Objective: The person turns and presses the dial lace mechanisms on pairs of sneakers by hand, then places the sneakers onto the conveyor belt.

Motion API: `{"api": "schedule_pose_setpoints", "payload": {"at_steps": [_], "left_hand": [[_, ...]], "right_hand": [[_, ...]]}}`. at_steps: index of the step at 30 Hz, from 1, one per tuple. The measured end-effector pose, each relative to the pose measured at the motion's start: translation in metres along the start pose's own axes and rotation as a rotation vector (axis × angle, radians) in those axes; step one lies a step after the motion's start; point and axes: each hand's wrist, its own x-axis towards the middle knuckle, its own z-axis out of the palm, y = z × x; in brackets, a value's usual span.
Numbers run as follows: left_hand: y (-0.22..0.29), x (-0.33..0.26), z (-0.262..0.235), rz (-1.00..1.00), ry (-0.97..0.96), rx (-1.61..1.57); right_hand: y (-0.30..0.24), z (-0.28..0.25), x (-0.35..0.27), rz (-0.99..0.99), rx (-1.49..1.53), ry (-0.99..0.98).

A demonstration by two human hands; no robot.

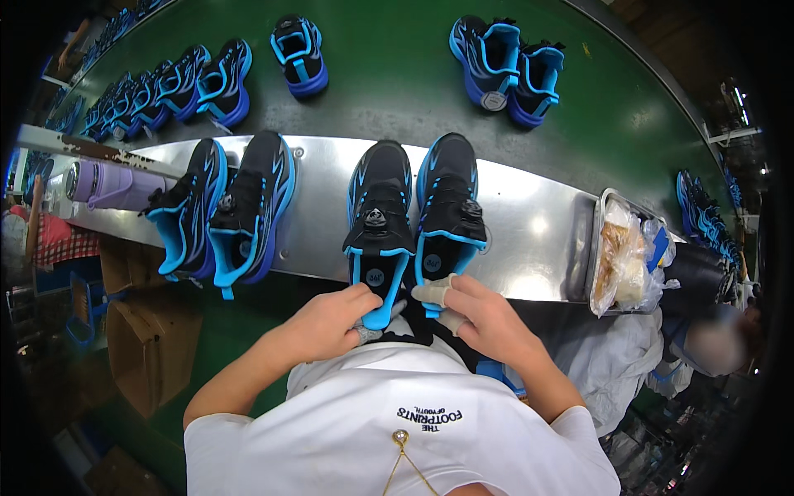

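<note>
A pair of black and blue sneakers stands side by side on a steel shelf (529, 223), heels toward me. My left hand (331, 324) pinches the blue heel tab of the left sneaker (379, 217). My right hand (475, 314), with taped fingertips, grips the heel tab of the right sneaker (449, 207). Each shoe has a round dial closure on its tongue.
A second pair of sneakers (223, 211) rests on the shelf to the left, beside a purple bottle (107, 183). More sneakers ride the green conveyor belt (397, 74) beyond. A metal tray (597, 248) of plastic-wrapped items sits at right. Cardboard boxes (149, 347) stand lower left. A person sits at right.
</note>
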Motion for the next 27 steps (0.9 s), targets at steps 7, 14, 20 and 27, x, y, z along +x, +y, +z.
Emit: {"api": "schedule_pose_setpoints", "payload": {"at_steps": [7,14,20,27], "left_hand": [[0.019,0.02,-0.03,0.1,0.768,0.23],[0.003,0.067,-0.016,0.117,0.638,0.229],[0.004,0.064,-0.006,0.025,0.641,0.208],[-0.005,0.057,-0.004,-0.022,0.591,0.044]], "right_hand": [[-0.023,-0.044,0.034,-0.195,-0.524,0.566],[0.035,-0.031,0.069,-0.135,-0.156,0.586],[0.0,-0.038,0.073,0.359,0.027,0.416],[0.014,-0.007,0.058,-0.164,-0.184,0.555]]}}
